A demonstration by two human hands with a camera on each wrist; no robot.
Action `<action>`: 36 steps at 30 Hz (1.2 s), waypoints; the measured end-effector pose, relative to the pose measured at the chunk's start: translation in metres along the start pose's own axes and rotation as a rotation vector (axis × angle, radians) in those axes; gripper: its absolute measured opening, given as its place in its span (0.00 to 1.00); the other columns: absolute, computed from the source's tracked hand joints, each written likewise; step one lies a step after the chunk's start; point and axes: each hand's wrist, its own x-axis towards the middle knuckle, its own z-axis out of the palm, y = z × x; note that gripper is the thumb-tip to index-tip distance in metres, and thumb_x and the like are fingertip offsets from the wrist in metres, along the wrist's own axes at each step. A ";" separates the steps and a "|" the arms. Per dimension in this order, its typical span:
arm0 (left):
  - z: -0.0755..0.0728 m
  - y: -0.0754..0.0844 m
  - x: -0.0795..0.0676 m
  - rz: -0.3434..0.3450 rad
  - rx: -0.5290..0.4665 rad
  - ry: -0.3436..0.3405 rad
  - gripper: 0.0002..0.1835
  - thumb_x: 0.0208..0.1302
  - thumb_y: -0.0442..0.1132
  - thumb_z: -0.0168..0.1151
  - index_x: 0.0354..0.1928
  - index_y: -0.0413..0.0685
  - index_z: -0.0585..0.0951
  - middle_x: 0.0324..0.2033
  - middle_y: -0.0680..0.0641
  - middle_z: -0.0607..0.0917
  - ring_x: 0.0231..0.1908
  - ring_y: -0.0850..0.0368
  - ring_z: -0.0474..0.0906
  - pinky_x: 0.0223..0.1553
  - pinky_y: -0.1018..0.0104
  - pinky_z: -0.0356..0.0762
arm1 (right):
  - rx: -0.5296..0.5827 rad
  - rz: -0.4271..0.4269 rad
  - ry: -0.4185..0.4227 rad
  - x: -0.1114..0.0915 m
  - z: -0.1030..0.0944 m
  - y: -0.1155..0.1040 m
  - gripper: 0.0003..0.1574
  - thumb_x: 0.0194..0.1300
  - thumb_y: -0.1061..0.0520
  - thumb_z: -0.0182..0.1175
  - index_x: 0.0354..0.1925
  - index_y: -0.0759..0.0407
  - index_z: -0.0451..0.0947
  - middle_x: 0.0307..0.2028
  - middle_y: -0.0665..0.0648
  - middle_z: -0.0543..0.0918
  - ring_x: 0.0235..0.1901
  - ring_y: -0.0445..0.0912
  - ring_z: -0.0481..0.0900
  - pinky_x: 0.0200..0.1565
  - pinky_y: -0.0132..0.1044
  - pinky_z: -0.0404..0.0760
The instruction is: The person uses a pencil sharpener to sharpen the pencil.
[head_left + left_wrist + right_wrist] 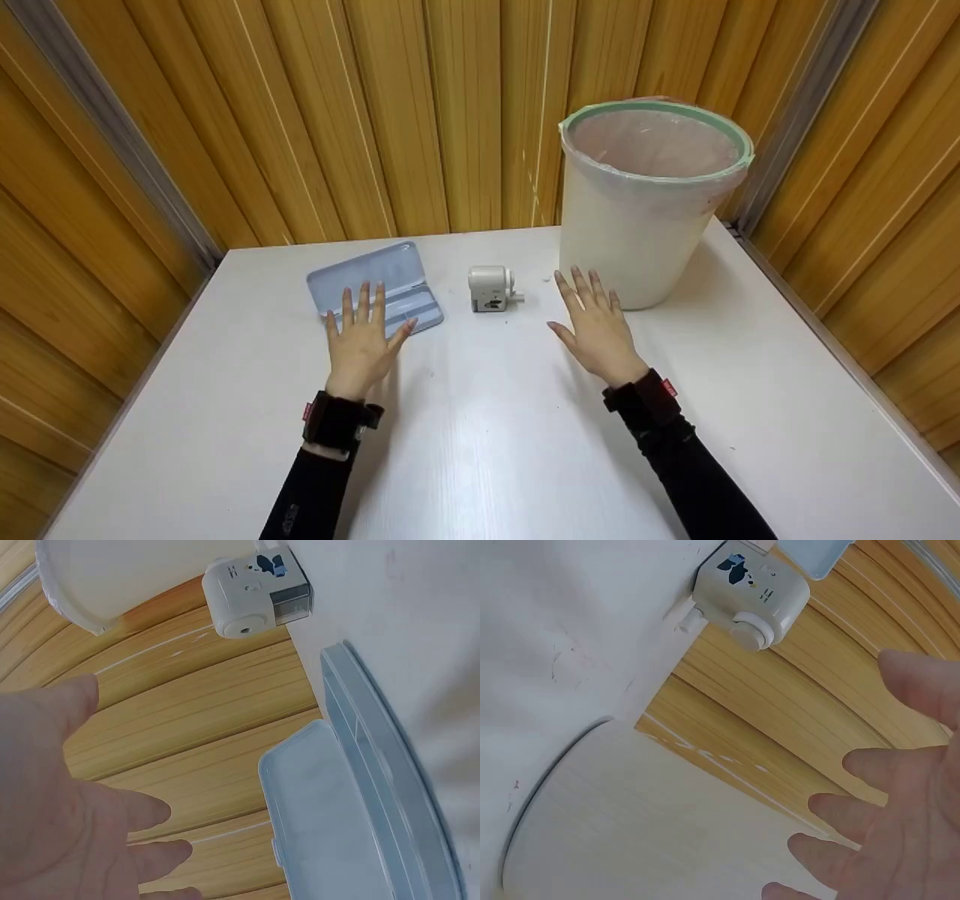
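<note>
My left hand (360, 349) is held palm down with fingers spread, in front of a blue pencil case (367, 275) whose lid stands open. In the left wrist view the hand is apart from the pencil case (322, 817), and no pencils show in its tray. A white pencil sharpener (488, 288) with a side crank stands between the two hands; in the right wrist view its printed picture and crank knob show. My right hand (598, 336) is also spread, holding nothing, just in front of a tall cream bin (626, 232).
The bin has a green rim (660, 105) and a clear plastic liner. All stands on a white table (480, 450), against a wood-patterned panel wall (465, 112). Panel walls also flank both sides. A few small specks lie on the tabletop.
</note>
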 end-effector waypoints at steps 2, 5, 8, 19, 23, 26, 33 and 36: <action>-0.003 -0.006 0.001 -0.017 -0.021 -0.013 0.45 0.71 0.65 0.44 0.78 0.43 0.49 0.77 0.36 0.48 0.76 0.32 0.39 0.72 0.30 0.39 | 0.010 -0.019 0.003 0.001 0.001 -0.005 0.47 0.72 0.44 0.54 0.78 0.56 0.46 0.78 0.66 0.48 0.76 0.65 0.44 0.71 0.68 0.51; -0.007 -0.017 0.003 -0.048 -0.064 -0.040 0.46 0.72 0.64 0.44 0.77 0.40 0.47 0.76 0.32 0.47 0.75 0.29 0.39 0.72 0.29 0.41 | 0.054 -0.053 0.015 0.003 0.004 -0.016 0.46 0.72 0.44 0.54 0.78 0.55 0.47 0.78 0.65 0.49 0.77 0.64 0.45 0.72 0.66 0.52; -0.011 -0.032 0.004 -0.077 -0.105 -0.070 0.46 0.73 0.62 0.43 0.76 0.35 0.46 0.75 0.28 0.47 0.74 0.25 0.40 0.71 0.29 0.44 | 0.141 -0.119 0.058 0.006 0.012 -0.032 0.44 0.72 0.46 0.55 0.77 0.57 0.50 0.77 0.66 0.53 0.76 0.63 0.49 0.73 0.62 0.54; -0.023 -0.084 0.010 -0.152 -0.286 -0.247 0.47 0.76 0.62 0.33 0.72 0.22 0.43 0.71 0.20 0.51 0.70 0.23 0.51 0.71 0.36 0.54 | 0.542 -0.288 -0.017 0.042 0.053 -0.082 0.35 0.73 0.53 0.55 0.72 0.63 0.60 0.69 0.67 0.65 0.70 0.60 0.64 0.70 0.55 0.65; -0.018 -0.094 0.012 -0.155 -0.284 -0.269 0.46 0.76 0.62 0.33 0.70 0.19 0.53 0.67 0.21 0.61 0.67 0.25 0.60 0.68 0.37 0.62 | 0.607 -0.254 -0.153 0.061 0.066 -0.090 0.36 0.73 0.54 0.53 0.72 0.68 0.59 0.70 0.70 0.65 0.71 0.62 0.62 0.73 0.55 0.60; -0.012 -0.099 0.013 -0.156 -0.289 -0.258 0.44 0.77 0.61 0.33 0.67 0.18 0.59 0.65 0.21 0.64 0.65 0.24 0.62 0.67 0.37 0.64 | 0.658 -0.179 -0.263 0.074 0.077 -0.096 0.37 0.73 0.54 0.52 0.73 0.70 0.56 0.72 0.70 0.62 0.73 0.61 0.58 0.74 0.53 0.57; 0.002 -0.105 0.015 -0.192 -0.344 -0.228 0.41 0.77 0.59 0.34 0.64 0.21 0.66 0.63 0.22 0.68 0.64 0.24 0.64 0.67 0.37 0.64 | 0.874 0.088 -0.415 0.094 0.096 -0.102 0.43 0.74 0.50 0.50 0.76 0.68 0.46 0.76 0.68 0.53 0.76 0.59 0.52 0.76 0.49 0.52; 0.007 -0.106 0.017 -0.196 -0.372 -0.214 0.39 0.77 0.58 0.35 0.61 0.23 0.71 0.60 0.22 0.73 0.62 0.24 0.68 0.64 0.37 0.67 | 0.918 0.124 -0.437 0.104 0.107 -0.097 0.46 0.74 0.47 0.51 0.76 0.67 0.44 0.75 0.70 0.54 0.76 0.59 0.53 0.76 0.47 0.53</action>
